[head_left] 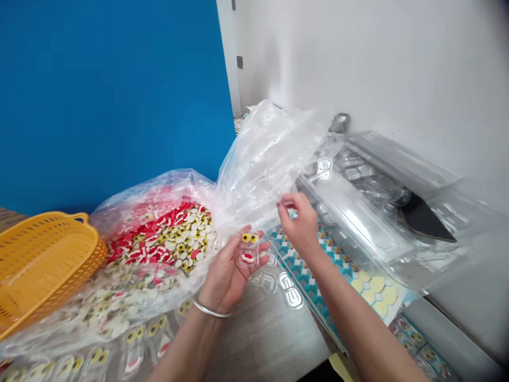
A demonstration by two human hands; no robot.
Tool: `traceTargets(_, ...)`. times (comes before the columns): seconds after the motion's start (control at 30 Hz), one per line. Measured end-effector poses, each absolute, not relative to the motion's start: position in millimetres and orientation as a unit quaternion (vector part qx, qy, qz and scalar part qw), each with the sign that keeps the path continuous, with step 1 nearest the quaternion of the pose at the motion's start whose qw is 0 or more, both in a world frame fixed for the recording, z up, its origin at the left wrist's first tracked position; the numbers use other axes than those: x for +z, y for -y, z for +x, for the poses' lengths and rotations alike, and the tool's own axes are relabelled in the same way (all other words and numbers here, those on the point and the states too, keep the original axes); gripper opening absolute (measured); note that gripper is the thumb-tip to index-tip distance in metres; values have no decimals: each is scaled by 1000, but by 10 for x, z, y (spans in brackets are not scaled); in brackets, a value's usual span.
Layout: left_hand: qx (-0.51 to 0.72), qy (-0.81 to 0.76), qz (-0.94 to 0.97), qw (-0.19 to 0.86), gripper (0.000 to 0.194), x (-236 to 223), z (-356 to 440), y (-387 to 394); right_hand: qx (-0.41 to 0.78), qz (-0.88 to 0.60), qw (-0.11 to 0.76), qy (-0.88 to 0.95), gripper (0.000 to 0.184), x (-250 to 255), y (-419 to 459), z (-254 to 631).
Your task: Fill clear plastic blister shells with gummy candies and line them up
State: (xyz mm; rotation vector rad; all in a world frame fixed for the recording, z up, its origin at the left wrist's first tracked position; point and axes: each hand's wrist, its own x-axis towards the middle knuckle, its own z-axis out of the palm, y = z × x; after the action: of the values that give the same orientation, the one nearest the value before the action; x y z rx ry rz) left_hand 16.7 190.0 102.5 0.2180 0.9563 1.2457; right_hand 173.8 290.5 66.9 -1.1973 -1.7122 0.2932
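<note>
Clear plastic piece (248,249), printed with yellow eyes and a red-and-white mouth, lies against the fingers of the open, upturned left hand (226,270), cupped beneath it to carry it clear of the bench (262,339). Right hand (298,223) is drawn into a pinch, thumb to fingertips, just beside a crumpled clear bag (262,170) packed with similar pieces; whether it grasps the film, I cannot tell. Left of that bag sits an orange slotted basket (43,260). Right of it, a clear moulded tray (358,212) lies over a teal patterned sheet (314,265). In front of it, more such pieces (290,290) lie loose on the bench.
</note>
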Motion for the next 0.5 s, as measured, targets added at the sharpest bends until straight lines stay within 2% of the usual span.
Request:
traceTargets(0.07,544,-398,69,735,31,889,267,-1761,94,-404,511,753,11,585,-2355,1823)
traceTargets(0.23,534,-351,22,769,28,645,413,-1412,36,-276,413,867,27,315,-1445,2004)
traceTargets(0.3,529,-364,42,765,22,596,420,-1272,48,-270,364,890,31,272,-1279,2058)
traceTargets(0.37,524,-374,71,762,26,557,404,-1137,68,-273,329,901,34,269,-1157,2086)
traceTargets(0.5,528,-387,90,750,30,478,325,-895,156,-280,335,886,43,305,-920,2032)
